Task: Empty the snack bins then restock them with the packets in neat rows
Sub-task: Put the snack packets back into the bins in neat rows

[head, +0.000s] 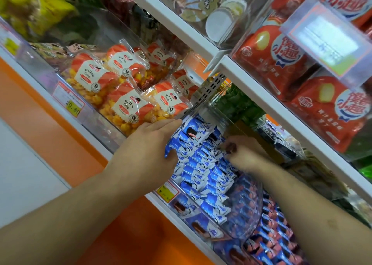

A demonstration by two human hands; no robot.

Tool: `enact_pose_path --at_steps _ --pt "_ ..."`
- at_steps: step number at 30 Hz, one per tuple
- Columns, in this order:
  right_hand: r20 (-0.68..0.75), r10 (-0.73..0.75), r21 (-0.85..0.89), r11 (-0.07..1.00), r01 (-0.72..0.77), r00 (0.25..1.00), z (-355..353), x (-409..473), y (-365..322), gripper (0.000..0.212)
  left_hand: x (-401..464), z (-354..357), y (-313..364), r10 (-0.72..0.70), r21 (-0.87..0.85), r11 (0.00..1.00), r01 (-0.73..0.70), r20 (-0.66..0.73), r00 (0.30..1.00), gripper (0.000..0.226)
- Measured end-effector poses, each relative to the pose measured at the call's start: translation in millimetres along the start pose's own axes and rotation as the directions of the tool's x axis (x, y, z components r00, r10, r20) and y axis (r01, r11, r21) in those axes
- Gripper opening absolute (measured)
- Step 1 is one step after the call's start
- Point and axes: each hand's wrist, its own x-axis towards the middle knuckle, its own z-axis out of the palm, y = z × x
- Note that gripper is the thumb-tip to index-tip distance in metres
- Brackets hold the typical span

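Head view shows two bare hands reaching into a clear plastic snack bin at the centre of the frame, which is filled with small blue-and-white cookie packets standing in roughly three rows; the packets are too many and too overlapped to count exactly. Left hand, at centre left, lies with fingers mostly straight along the left side of the rows, its thumb tucked under a packet edge, pressing the packets together. Right hand, at centre right, has its fingers curled and pinches the top of a packet in the right-hand row. To the upper left of the bin sit about six clear bags of yellow puffed snack with orange-and-white labels, in a neighbouring clear bin. Below them, at left, hangs one yellow price tag, and a second yellow price tag hangs on the front of the cookie bin. At upper right three large red snack bags stand on a white shelf, behind one clear label holder. A further bin of blue packets with pink markings lies at lower right.
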Motion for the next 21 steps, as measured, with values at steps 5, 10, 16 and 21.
enact_pose_path --at_steps 5,10,16,21 --pt "-0.033 0.015 -0.198 0.980 -0.021 0.999 5.1 2.2 1.2 0.049 0.4 -0.9 1.8 0.003 0.002 1.000 -0.003 0.003 1.000 0.070" --pt "-0.070 0.087 -0.149 0.984 -0.096 0.994 2.1 2.3 5.0 0.034 -0.3 -0.8 1.0 0.003 -0.004 1.000 -0.003 0.009 1.000 0.070" --pt "-0.169 0.073 -0.085 0.993 -0.088 0.983 -6.0 -1.7 4.9 0.045 -0.7 -1.5 1.0 0.001 -0.014 1.000 -0.001 0.009 1.000 0.070" --pt "-0.215 0.041 -0.122 0.990 -0.069 0.976 -0.3 4.5 12.3 0.030 -0.4 -0.7 1.9 0.001 -0.004 1.000 -0.001 0.009 1.000 0.071"
